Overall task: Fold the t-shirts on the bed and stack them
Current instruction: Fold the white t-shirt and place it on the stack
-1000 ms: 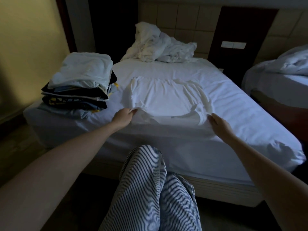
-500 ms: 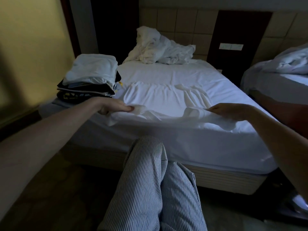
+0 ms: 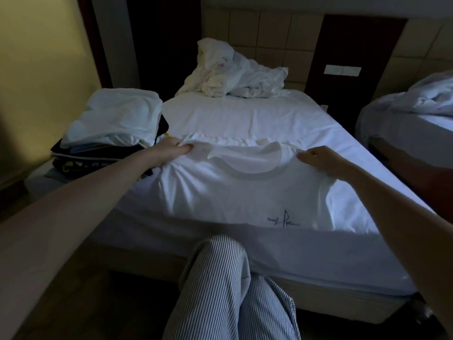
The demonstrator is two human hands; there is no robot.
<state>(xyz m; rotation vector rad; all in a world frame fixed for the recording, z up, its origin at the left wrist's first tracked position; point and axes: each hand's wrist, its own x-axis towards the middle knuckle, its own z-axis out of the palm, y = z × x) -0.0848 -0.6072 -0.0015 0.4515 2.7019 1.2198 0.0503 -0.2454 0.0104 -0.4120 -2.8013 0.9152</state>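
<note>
Shirt-folding, one garment in work. White t-shirt [image 3: 245, 192] hung stretched between both hands over the near edge of the bed [image 3: 245, 114], its neckline sagging open midway between them and the cloth falling toward the near edge.

- Left hand [image 3: 171, 149]: fingers curled, pinching one shoulder of the shirt, close beside the stack.
- Right hand [image 3: 318, 158]: clenched round the other shoulder, knuckles toward the camera.
- Stack of folded shirts [image 3: 115, 119]: at the bed's left edge, pale one on top, dark ones beneath.
- Ridge of bunched white cloth lay just beyond the hands; shirt or sheet, could not be told apart in the dim light.
- Crumpled bedding [image 3: 232, 72] at the head of the bed; second bed [image 3: 404, 123] to the right; striped trousers [image 3: 228, 290] against the near edge.

Judged step: the shirt was being spread out by its shoulders, no fold in it yet. The next move would call for laying it flat with the wrinkles near the left shoulder drawn out, then turning sleeves and sides in before carrying it onto the stack.

Writing: small dark script mark [image 3: 284, 220] low on the shirt, signature-like with one tall stroke, not legible. Yellow print on a dark shirt in the stack, unreadable. No brand made out.
</note>
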